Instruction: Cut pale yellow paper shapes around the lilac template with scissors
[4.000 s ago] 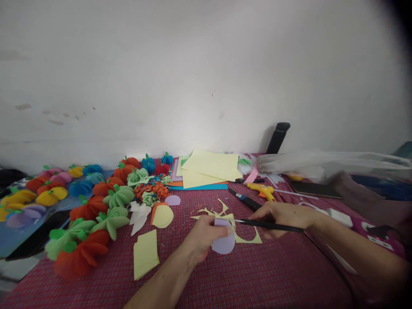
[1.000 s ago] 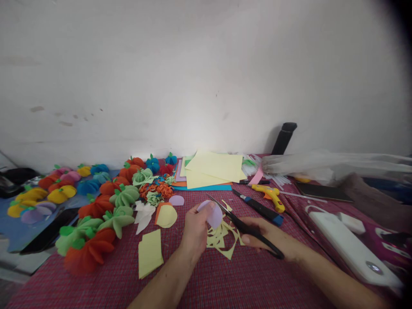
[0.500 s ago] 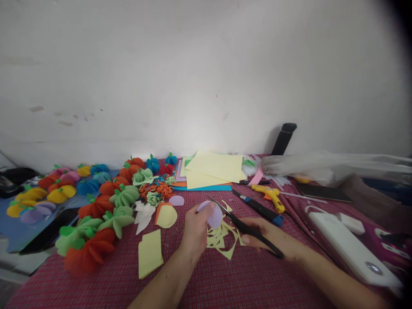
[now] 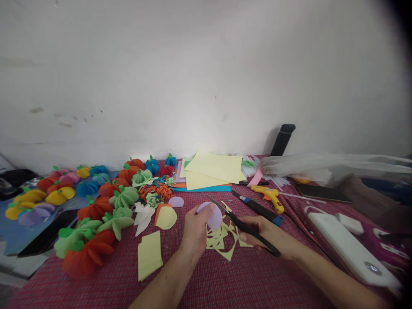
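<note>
Between the thumb and fingers of my left hand (image 4: 195, 229) is a round lilac paper piece (image 4: 213, 216). My right hand (image 4: 262, 234) grips black-handled scissors (image 4: 254, 234), whose blades reach up to the left along the lilac piece's upper right edge. Whether the blades touch it I cannot tell. Pale yellow paper offcuts (image 4: 230, 253) lie on the cloth beneath both hands. To the left sit yellow rounded cutouts (image 4: 167, 218), a lilac cutout (image 4: 176, 201) and a stack of yellow rectangles (image 4: 149, 256).
Several colourful pumpkin shapes (image 4: 93, 208) crowd the left side. Coloured sheets (image 4: 214, 169) lie at the back, near orange and green scraps (image 4: 162, 191). On the right are a box cutter (image 4: 259, 209), a yellow glue gun (image 4: 270, 197) and a white power bank (image 4: 344, 244).
My right hand and the scissors' handles have shifted slightly left. My left hand keeps its hold on the lilac paper, almost unmoved.
</note>
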A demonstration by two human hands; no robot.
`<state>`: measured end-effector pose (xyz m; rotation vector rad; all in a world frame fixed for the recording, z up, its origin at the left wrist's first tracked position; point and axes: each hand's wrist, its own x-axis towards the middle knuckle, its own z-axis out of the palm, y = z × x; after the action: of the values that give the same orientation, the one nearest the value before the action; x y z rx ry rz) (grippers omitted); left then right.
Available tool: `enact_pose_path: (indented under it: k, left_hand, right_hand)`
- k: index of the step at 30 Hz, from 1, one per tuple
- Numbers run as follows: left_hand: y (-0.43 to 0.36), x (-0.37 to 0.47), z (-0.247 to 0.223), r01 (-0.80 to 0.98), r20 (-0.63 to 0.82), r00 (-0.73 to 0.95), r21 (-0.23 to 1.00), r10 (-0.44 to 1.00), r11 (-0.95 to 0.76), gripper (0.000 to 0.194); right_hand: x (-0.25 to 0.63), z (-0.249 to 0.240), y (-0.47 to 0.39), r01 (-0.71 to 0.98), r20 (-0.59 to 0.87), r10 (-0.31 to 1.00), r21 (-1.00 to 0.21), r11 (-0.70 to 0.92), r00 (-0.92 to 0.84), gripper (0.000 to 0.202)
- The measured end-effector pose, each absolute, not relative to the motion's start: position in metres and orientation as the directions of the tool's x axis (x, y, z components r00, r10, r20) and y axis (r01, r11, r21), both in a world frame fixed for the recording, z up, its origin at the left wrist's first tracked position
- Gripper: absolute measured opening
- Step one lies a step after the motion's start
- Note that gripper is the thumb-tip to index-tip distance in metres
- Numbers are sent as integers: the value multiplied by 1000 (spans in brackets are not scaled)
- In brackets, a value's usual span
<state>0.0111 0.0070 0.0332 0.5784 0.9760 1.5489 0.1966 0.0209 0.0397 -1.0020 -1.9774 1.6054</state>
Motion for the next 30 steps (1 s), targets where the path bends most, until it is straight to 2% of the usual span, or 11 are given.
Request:
enact_pose_path:
  k: [3, 5, 10, 14, 17, 19, 21, 23, 24, 27, 30]
  left_hand:
    - [9, 9, 32, -569, -170, -221, 822, 961, 14, 20]
    - [10, 7, 32, -587, -179, -224, 810, 958, 13, 20]
    - [13, 6, 29, -599, -230, -241, 800, 943, 42, 22]
    - [15, 6, 28, -597, -268, -246, 799, 932, 73, 25]
    - [16, 7, 27, -565, -258, -247, 822, 934, 78, 26]
    - [15, 8, 25, -532, -235, -242, 843, 941, 74, 26]
    - [14, 11, 21, -494, -202, -229, 867, 952, 65, 26]
    - [13, 14, 18, -466, -172, -198, 883, 965, 62, 27]
    - [12, 16, 17, -457, -168, -177, 887, 970, 70, 27]
    - [10, 18, 16, -437, -186, -116, 892, 976, 118, 27]
    - [10, 17, 17, -432, -147, -102, 898, 984, 89, 29]
  right_hand:
    - [206, 31, 31, 336, -105, 818, -935, 112, -565, 37]
    - [215, 23, 39, 433, -28, 853, -870, 236, -522, 40]
    - [232, 11, 46, 763, -29, 900, -542, 352, -435, 40]
    - [234, 24, 44, 798, -36, 839, -335, 502, -543, 48]
    - [228, 39, 44, 818, -54, 834, -234, 525, -550, 40]
    - [216, 45, 43, 832, 19, 868, -277, 481, -496, 31]
    - [198, 46, 40, 776, 108, 887, -445, 447, -449, 36]
    - [176, 41, 38, 604, 128, 858, -659, 448, -497, 43]
    - [167, 36, 38, 530, 141, 848, -725, 440, -511, 40]
    - [149, 21, 42, 358, 144, 850, -862, 359, -506, 25]
    - [150, 9, 50, 202, 100, 853, -951, 233, -512, 26]
